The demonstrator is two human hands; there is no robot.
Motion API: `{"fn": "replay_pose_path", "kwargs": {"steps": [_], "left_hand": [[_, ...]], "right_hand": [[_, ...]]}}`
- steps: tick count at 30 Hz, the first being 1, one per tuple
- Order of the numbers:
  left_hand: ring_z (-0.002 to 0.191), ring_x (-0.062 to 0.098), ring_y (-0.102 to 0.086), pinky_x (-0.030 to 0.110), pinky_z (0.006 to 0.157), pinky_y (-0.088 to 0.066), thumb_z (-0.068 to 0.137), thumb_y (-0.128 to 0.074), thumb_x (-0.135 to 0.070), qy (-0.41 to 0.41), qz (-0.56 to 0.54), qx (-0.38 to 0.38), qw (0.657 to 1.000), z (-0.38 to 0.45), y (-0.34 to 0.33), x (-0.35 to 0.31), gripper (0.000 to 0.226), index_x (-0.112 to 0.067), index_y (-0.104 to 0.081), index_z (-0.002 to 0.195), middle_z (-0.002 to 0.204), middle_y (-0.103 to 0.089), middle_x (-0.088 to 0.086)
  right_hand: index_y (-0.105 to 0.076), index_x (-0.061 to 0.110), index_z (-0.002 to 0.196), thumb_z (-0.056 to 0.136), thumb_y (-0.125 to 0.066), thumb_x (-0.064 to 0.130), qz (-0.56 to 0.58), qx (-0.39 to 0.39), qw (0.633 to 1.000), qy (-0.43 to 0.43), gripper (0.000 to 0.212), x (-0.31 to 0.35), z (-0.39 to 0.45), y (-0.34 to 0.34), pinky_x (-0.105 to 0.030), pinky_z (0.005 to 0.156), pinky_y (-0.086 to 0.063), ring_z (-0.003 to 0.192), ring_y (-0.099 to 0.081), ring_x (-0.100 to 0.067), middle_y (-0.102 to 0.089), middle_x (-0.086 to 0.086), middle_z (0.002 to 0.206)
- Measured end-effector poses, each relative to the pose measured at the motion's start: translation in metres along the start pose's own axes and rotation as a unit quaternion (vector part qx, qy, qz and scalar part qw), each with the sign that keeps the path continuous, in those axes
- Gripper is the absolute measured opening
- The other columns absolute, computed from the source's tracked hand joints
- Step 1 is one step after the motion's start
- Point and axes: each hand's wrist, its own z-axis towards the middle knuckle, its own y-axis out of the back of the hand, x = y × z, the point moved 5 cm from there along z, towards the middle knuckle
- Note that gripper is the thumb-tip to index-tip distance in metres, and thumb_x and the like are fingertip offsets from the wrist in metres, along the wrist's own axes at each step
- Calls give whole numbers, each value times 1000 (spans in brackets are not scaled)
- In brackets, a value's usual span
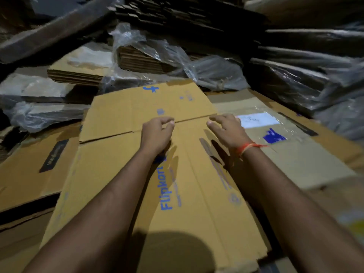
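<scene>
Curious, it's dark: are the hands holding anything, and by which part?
Nothing is held. The left hand and right hand, loosely curled, are over the flattened cardboard box near its flap crease.

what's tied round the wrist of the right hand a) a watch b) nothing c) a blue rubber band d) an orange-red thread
d: an orange-red thread circles the wrist just behind the right hand, which is over the flattened Flipkart box.
</scene>
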Motion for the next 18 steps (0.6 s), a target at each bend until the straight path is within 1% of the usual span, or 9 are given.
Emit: {"fn": "replay_pose_path", "kwargs": {"steps": [2, 3, 5, 8, 9, 12, 13, 16, 18], "left_hand": [[91, 7, -74, 42, 90, -59, 95, -59, -39, -17, -68, 33, 997, -13, -19, -25, 28, -26, -78, 111, 98, -77, -9], [82, 6, -75, 43, 86, -61, 94, -59, -38, -30, -97, 55, 993, -21, -28, -38, 26, -26, -77, 109, 93, -77, -10], [75, 7, -75, 44, 82, -62, 91, -60, -33, -54, -145, 103, 982, -43, -46, -62, 26, -24, -76, 109, 97, -75, -9], [76, 8, -75, 42, 72, -64, 94, -62, -26, -103, -176, 213, 956, -94, -69, -94, 25, -24, -73, 116, 108, -72, -9], [79, 8, -74, 40, 73, -64, 95, -62, -26, -130, -173, 249, 944, -115, -73, -101, 25, -26, -72, 118, 110, -71, -11], [87, 10, -72, 35, 87, -59, 91, -64, -30, -229, -136, 341, 902, -183, -78, -114, 29, -30, -72, 119, 114, -71, -9], [90, 11, -71, 31, 90, -56, 90, -65, -28, -260, -118, 364, 886, -208, -79, -115, 29, -30, -73, 118, 115, -71, -7], [90, 12, -66, 23, 86, -51, 88, -66, -16, -336, -86, 408, 845, -283, -76, -106, 30, -25, -75, 115, 112, -67, -2], [87, 9, -63, 16, 81, -47, 88, -64, -10, -374, -97, 458, 801, -334, -70, -98, 30, -18, -74, 115, 113, -64, 1]], "right_hand": [[-59, 33, 137, 83, -36, 72, 9, -9, 1000, -26, 70, -8, -34, 15, -58, 113, -32, 138, -37, -29, -48, -6, 144], [-58, 33, 137, 81, -34, 75, 7, -22, 999, -37, 75, -13, -53, 22, -58, 112, -34, 138, -38, -29, -49, -5, 144], [-59, 33, 137, 80, -32, 76, -10, -58, 996, -60, 77, -24, -96, 38, -57, 110, -36, 135, -42, -28, -54, -3, 140], [-60, 34, 134, 84, -31, 74, -42, -112, 986, -115, 70, -38, -171, 54, -54, 109, -37, 131, -45, -24, -58, 1, 136], [-61, 33, 134, 87, -32, 72, -49, -125, 982, -134, 68, -39, -199, 56, -52, 108, -38, 130, -46, -23, -59, 2, 135], [-64, 26, 132, 94, -35, 62, -48, -164, 967, -190, 60, -32, -291, 54, -49, 105, -40, 123, -50, -23, -62, -4, 127], [-65, 23, 131, 95, -38, 58, -48, -177, 960, -213, 57, -27, -325, 49, -48, 105, -40, 121, -51, -24, -63, -6, 124], [-68, 17, 128, 95, -43, 48, -46, -195, 932, -302, 51, -11, -431, 21, -45, 105, -39, 118, -53, -25, -66, -10, 119], [-68, 16, 127, 94, -45, 46, -28, -192, 911, -363, 51, 4, -502, -4, -47, 105, -40, 119, -54, -26, -68, -11, 120]]}}
